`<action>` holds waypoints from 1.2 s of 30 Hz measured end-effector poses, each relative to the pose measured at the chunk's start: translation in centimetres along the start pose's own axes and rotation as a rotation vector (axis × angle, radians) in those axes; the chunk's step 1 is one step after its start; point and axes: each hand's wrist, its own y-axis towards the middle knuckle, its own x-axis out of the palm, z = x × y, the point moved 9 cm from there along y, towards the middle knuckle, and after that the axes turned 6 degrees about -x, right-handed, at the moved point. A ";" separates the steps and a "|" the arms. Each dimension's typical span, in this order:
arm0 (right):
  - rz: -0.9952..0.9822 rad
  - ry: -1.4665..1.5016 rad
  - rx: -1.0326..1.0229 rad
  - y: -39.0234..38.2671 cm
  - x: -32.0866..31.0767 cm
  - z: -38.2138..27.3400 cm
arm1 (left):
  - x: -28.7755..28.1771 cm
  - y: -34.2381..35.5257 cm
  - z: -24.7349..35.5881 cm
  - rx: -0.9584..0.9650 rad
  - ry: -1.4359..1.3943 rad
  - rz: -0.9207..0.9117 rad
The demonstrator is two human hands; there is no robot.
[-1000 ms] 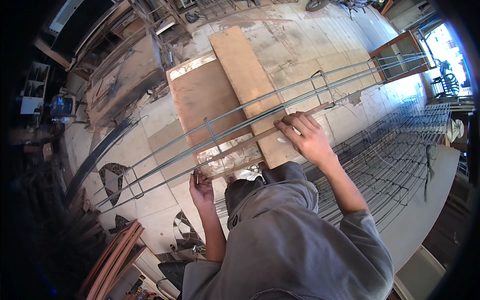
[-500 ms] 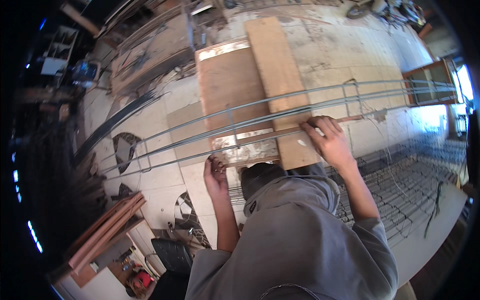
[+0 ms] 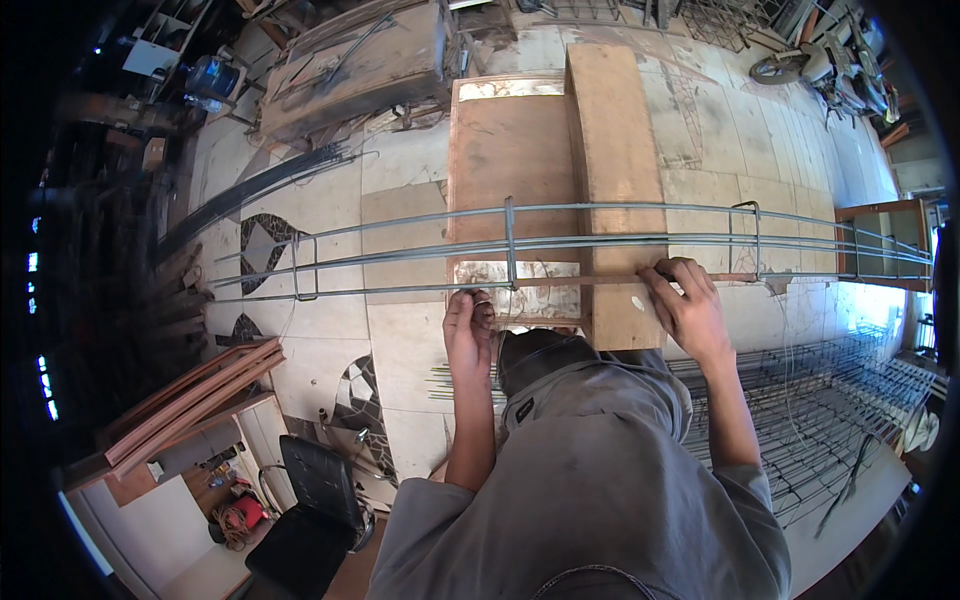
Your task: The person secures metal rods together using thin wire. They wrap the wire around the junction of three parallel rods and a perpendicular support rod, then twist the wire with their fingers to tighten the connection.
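A long cage of thin steel bars (image 3: 400,252) with square stirrups (image 3: 511,240) runs across in front of me. It lies over a wooden box-like stand (image 3: 510,150) and a plank (image 3: 615,130). My left hand (image 3: 468,330) is at the nearest bar, just left of the middle stirrup, its fingers curled; what they grip is too small to make out. A thin pale line shows by those fingers. Farther right, my right hand (image 3: 692,308) pinches a narrow brown strip (image 3: 590,280) that runs along the nearest bar; the fingertips partly hide it.
Wire mesh or stirrup cages (image 3: 810,400) lie at the right. Dark loose rods (image 3: 250,195) rest on the tiled floor at the left. A black chair (image 3: 310,500) and reddish-brown timber lengths (image 3: 200,400) stand lower left. A motorcycle (image 3: 835,70) is at the far right, a worktable (image 3: 360,75) at the back.
The view has turned, so the cage now lies more level and sits farther right in the picture. Both hands stay at about the same places along the nearest bar.
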 end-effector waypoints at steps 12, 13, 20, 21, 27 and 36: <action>0.198 0.175 0.128 3.4 -4.1 -2.7 | 8.5 -6.1 6.2 0.968 1.128 0.068; 0.200 0.234 0.193 4.2 -4.3 -3.3 | 8.9 -6.1 6.3 0.997 1.206 0.076; -0.002 0.466 0.258 7.2 2.4 -5.5 | 10.8 -5.5 6.6 1.072 1.345 0.116; -0.007 0.484 0.239 7.5 3.2 -6.0 | 10.8 -5.4 6.7 1.061 1.338 0.114; -0.045 0.563 0.191 8.1 6.0 -8.1 | 10.9 -5.5 6.9 1.021 1.321 0.122; -0.102 0.636 0.248 8.6 7.6 -8.3 | 10.7 -5.5 6.5 0.932 1.281 0.143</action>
